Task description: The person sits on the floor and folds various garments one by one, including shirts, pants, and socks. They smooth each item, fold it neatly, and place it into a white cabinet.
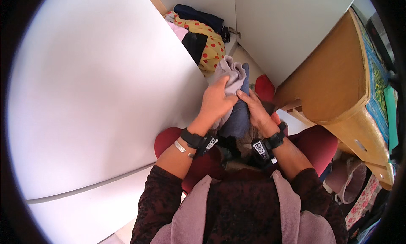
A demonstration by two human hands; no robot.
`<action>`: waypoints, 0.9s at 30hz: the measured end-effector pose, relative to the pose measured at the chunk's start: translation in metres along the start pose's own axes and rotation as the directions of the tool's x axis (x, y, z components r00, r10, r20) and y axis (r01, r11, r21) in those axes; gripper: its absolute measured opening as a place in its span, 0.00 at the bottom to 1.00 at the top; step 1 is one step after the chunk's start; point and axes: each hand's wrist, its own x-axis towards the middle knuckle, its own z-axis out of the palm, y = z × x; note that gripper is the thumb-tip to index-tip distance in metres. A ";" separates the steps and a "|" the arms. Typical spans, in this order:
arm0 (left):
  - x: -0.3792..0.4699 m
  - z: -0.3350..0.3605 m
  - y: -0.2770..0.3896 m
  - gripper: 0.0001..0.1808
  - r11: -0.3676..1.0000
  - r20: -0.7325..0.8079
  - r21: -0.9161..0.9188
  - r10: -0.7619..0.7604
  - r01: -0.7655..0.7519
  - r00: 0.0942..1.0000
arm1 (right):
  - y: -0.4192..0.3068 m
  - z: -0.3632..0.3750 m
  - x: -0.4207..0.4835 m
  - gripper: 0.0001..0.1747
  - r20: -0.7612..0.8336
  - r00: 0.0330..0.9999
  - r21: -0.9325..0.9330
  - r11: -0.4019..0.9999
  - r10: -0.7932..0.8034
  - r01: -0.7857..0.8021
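Observation:
My left hand [217, 96] grips a bunched light mauve cloth [231, 73], its gathered folds standing up past my fingers. Against it lies a blue-grey ribbed cloth [236, 120], which my right hand [256, 109] holds along its right side. The two cloths press together, so where one ends under my fingers is partly hidden. Below them, between my knees, darker and brown fabrics [247, 142] lie in shadow. Just beyond my hands, a yellow cloth with red dots [214, 50] sits in an open cupboard, beside a black cloth [195, 45].
A white cupboard panel [95, 95] fills the left; an open white door [285, 25] stands behind right. A dark blue folded garment [199, 17] and a pink cloth [178, 31] lie inside. At right are a brown wooden stand [326, 76], a red cloth [265, 87] and more fabrics [361, 206].

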 end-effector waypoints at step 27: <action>0.023 -0.042 0.005 0.26 0.912 -0.371 -0.398 -0.255 0.095 0.893 | -0.026 -0.070 0.000 0.25 -0.127 0.990 0.197 0.980 0.053 -0.028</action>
